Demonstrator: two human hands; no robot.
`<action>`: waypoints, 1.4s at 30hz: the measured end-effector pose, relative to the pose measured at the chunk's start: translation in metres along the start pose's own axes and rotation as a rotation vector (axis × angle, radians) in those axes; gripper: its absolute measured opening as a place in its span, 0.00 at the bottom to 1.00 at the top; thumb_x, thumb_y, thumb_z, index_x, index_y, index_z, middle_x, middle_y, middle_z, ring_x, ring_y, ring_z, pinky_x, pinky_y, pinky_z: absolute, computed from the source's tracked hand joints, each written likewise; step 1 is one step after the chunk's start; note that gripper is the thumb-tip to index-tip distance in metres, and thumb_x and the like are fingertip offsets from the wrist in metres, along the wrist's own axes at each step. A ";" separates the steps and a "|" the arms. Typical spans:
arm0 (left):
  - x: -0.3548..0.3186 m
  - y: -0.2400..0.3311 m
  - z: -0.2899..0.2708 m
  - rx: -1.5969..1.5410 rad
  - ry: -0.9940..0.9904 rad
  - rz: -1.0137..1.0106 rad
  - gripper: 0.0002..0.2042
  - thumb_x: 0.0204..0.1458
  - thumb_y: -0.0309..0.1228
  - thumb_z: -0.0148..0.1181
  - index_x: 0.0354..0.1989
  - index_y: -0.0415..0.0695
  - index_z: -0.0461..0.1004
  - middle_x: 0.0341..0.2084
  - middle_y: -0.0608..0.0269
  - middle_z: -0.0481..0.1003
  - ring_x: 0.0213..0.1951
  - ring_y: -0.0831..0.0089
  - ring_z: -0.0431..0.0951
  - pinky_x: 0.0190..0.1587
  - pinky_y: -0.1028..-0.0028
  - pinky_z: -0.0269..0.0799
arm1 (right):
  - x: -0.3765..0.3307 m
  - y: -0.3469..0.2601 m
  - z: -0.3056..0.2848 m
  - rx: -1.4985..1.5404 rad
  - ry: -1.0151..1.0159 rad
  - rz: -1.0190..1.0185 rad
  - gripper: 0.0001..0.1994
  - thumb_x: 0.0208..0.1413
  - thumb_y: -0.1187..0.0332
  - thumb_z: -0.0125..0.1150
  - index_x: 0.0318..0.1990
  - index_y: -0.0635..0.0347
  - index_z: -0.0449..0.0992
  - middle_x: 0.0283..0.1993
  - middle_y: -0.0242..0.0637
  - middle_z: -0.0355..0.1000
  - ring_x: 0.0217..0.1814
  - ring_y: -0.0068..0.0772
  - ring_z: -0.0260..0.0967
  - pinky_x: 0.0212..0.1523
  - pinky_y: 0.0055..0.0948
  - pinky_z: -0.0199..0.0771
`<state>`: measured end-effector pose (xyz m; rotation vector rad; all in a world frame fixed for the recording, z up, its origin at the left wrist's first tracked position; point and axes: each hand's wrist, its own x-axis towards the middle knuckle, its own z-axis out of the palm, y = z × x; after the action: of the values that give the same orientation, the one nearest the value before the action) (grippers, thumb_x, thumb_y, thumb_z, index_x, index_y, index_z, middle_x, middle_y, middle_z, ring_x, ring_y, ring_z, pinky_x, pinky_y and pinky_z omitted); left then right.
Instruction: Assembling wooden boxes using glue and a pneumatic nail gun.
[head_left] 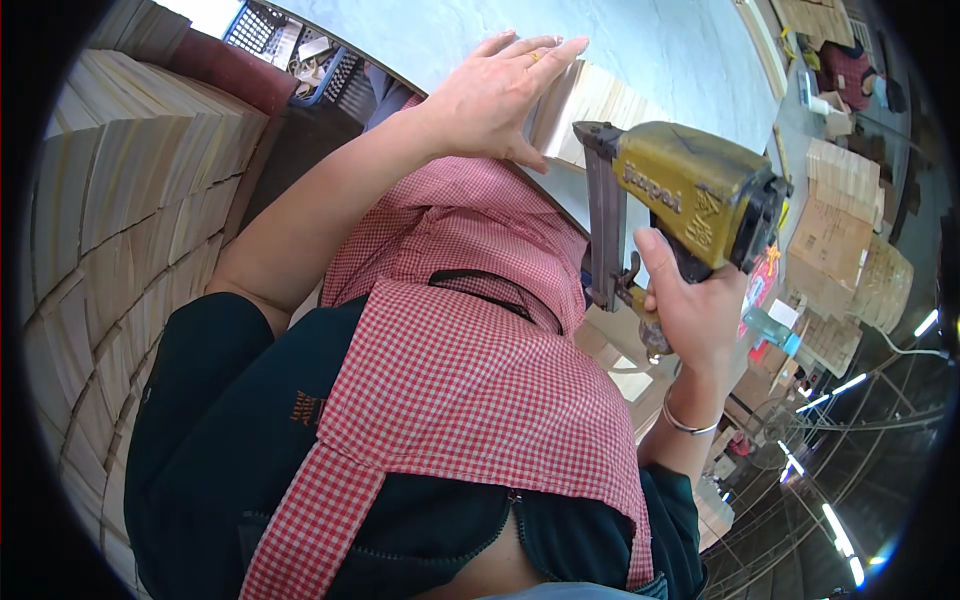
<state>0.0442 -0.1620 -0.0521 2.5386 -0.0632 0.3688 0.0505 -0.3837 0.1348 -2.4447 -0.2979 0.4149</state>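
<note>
Right now my left hand [500, 95] lies flat, fingers spread, on top of a small stack of thin wooden slats [590, 105] at the edge of the pale worktable [640, 50] — pressing down, not clenched around anything. My right hand [690, 305] is clenched around the grip of the yellow pneumatic nailer [690, 190], held up off the table, its dark magazine rail [603, 215] hanging down just beside the slats, nose apart from the wood. I can't tell whether a finger is on the trigger. My red checked apron [470, 360] fills the middle of the view and hides whatever is under it. To my left, tall stacks of the same pale wood pieces [130, 230]; further off on the right, more stacked wood and cardboard [845, 230]. To do this step well, I'd judge — keep the stack square under the flat palm, seat the nose flush and perpendicular before firing, and keep my fingertips [545, 47] well clear of the fastener line.
</note>
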 end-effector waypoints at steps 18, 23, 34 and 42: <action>-0.030 -0.030 -0.004 -0.036 0.014 -0.001 0.63 0.27 0.51 0.84 0.74 0.44 0.52 0.65 0.53 0.69 0.70 0.61 0.62 0.78 0.58 0.41 | 0.006 -0.016 0.036 -0.182 -0.049 -0.196 0.17 0.54 0.65 0.75 0.45 0.69 0.79 0.28 0.36 0.77 0.14 0.19 0.63 0.14 0.17 0.62; -0.035 -0.035 -0.005 -0.019 0.039 0.017 0.61 0.28 0.52 0.83 0.73 0.43 0.54 0.66 0.55 0.68 0.71 0.62 0.61 0.77 0.56 0.44 | 0.014 -0.030 0.037 -0.207 -0.118 -0.245 0.17 0.54 0.66 0.75 0.45 0.69 0.79 0.29 0.38 0.78 0.17 0.21 0.67 0.16 0.20 0.67; -0.033 -0.029 -0.015 -0.115 -0.031 -0.075 0.61 0.28 0.40 0.84 0.75 0.45 0.50 0.66 0.53 0.67 0.69 0.60 0.64 0.78 0.53 0.42 | -0.011 0.036 0.001 0.011 0.308 0.098 0.17 0.52 0.68 0.73 0.45 0.72 0.79 0.35 0.44 0.81 0.30 0.32 0.78 0.30 0.27 0.76; -0.029 -0.042 -0.011 -0.118 -0.074 0.008 0.61 0.31 0.41 0.81 0.76 0.45 0.47 0.66 0.52 0.67 0.70 0.58 0.63 0.78 0.53 0.42 | -0.027 0.276 -0.063 -0.431 0.546 0.208 0.26 0.56 0.66 0.64 0.60 0.68 0.69 0.40 0.52 0.80 0.34 0.47 0.79 0.37 0.41 0.78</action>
<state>0.0187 -0.1222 -0.0737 2.4350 -0.1206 0.2658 0.0789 -0.6402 0.0157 -2.8975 0.1169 -0.2712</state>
